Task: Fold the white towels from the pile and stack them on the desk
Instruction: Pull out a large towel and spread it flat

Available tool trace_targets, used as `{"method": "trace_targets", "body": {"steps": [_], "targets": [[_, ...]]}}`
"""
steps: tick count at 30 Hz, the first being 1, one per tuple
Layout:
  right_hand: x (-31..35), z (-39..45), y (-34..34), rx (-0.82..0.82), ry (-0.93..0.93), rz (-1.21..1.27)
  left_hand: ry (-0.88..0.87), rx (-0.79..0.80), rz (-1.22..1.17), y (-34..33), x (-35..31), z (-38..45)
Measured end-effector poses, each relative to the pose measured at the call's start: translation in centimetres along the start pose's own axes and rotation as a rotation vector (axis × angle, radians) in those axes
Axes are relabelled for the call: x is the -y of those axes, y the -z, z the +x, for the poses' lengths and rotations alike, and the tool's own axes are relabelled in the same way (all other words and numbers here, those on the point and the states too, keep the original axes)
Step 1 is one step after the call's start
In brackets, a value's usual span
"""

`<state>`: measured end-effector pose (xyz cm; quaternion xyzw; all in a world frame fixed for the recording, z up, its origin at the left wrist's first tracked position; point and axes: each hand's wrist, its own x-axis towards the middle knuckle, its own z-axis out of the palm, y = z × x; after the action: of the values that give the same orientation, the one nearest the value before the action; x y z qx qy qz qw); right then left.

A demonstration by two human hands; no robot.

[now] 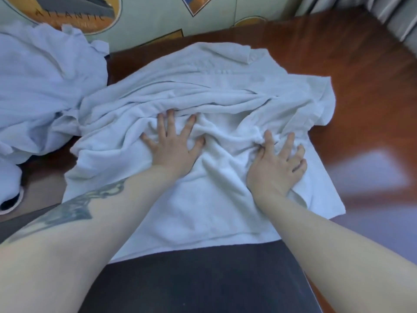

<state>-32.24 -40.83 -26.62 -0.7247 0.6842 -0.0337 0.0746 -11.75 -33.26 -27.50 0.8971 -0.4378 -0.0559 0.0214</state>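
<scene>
A white towel (203,91) lies rumpled across the brown desk (361,64), its near edge hanging over the desk's front. My left hand (173,145) presses flat on the towel's middle with fingers spread. To its right, my right hand (277,163) rests on the towel with fingers straight and spread, and a bunched fold of cloth sits against its thumb. A pile of white towels (40,86) sits at the left end of the desk, touching the spread towel.
A wall with round and diamond-shaped pictures (74,14) stands right behind the desk. Curtains (383,12) hang at the far right. Bare desk surface shows to the right of the towel. My dark clothing (198,283) fills the bottom of the view.
</scene>
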Motion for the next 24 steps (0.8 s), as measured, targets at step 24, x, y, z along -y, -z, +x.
{"method": "trace_targets", "body": {"steps": [24], "targets": [[-15.0,-0.5,9.1,0.746,-0.831,1.465,0.105,0.011,-0.473,2.4,-6.5,-21.8]]}}
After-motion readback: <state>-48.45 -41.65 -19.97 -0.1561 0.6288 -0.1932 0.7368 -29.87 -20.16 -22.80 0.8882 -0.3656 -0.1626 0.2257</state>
